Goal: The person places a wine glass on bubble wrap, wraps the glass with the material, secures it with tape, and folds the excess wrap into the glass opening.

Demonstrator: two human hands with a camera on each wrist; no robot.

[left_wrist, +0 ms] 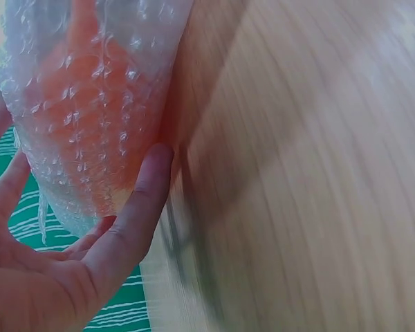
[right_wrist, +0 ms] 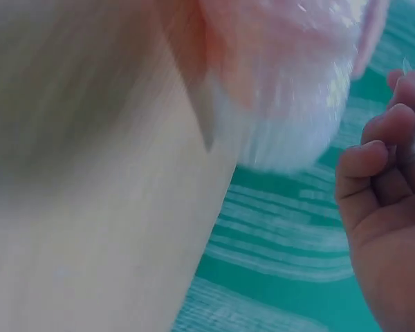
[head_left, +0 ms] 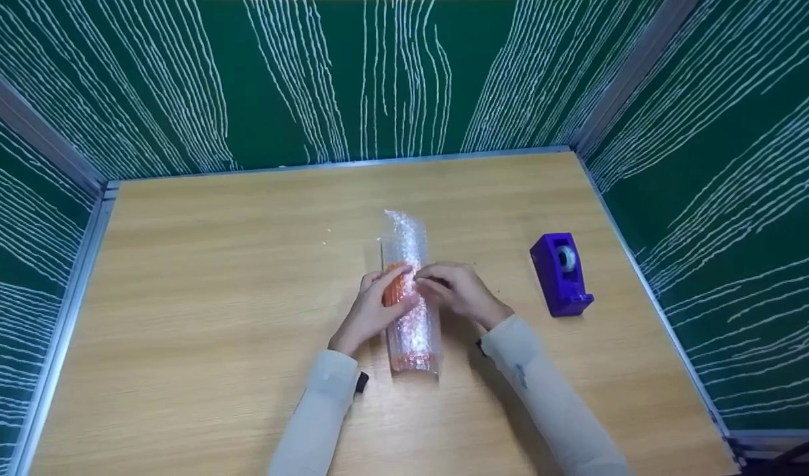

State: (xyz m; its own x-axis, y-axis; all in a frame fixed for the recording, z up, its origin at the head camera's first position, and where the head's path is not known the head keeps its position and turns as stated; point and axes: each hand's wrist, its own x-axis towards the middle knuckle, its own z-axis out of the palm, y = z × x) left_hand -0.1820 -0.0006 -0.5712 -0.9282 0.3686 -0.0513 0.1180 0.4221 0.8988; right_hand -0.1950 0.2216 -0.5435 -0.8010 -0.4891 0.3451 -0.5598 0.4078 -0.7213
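A long bundle of bubble wrap (head_left: 414,330) lies lengthwise in front of me, with something orange showing through the clear layers. My left hand (head_left: 370,312) holds it from the left side, thumb and fingers spread around it; the left wrist view shows the fingers curved against the wrap (left_wrist: 90,111). On the right side, my right hand (head_left: 467,291) is close over the bundle's upper face, fingers bent and tips together. In the right wrist view a small clear sliver, apparently tape (right_wrist: 405,66), sticks out from the pinched fingertips.
A purple tape dispenser (head_left: 555,281) with a roll in it stands on the wooden table (head_left: 212,297) to the right. Tiny white scraps lie left of the bundle. Green panels (head_left: 404,86) with white wavy lines enclose the table's back and sides.
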